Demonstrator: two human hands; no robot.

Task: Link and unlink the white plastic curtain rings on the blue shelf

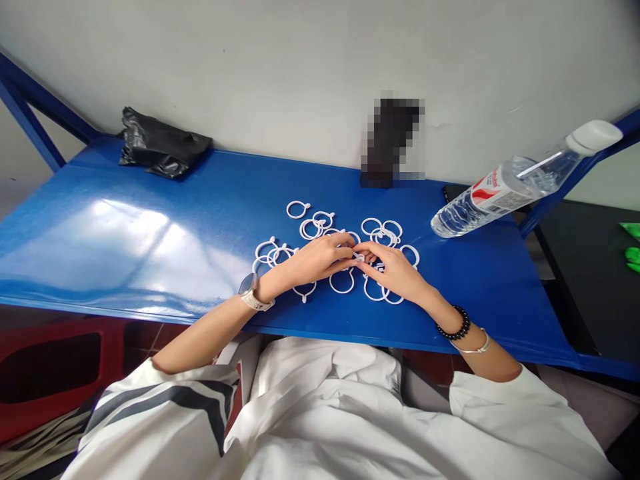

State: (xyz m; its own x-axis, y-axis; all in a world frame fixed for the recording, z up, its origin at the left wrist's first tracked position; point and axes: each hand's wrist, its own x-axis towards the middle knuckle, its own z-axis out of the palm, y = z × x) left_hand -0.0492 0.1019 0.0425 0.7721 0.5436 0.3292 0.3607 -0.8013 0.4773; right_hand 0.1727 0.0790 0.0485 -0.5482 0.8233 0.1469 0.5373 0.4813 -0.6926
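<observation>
Both my hands meet over a loose group of white plastic curtain rings on the blue table. My left hand [323, 258] is closed, its thumb and fingers pinching a small white part [359, 257], which looks like the end of a curtain ring. My right hand [397, 272] pinches the same part from the other side, fingertips close to those of the left. Much of the held piece is hidden by my fingers. One curtain ring [341, 292] shows just below the fingertips; I cannot tell whether it is the held one. Another ring [308, 206] with a small knob lies farther back.
A black plastic bag [163, 143] lies at the back left of the blue table [240, 193]. A water bottle [495, 193] stands at the right. Against the wall is a blurred-out dark object [393, 143]. A red stool [113, 333] shows below the left edge.
</observation>
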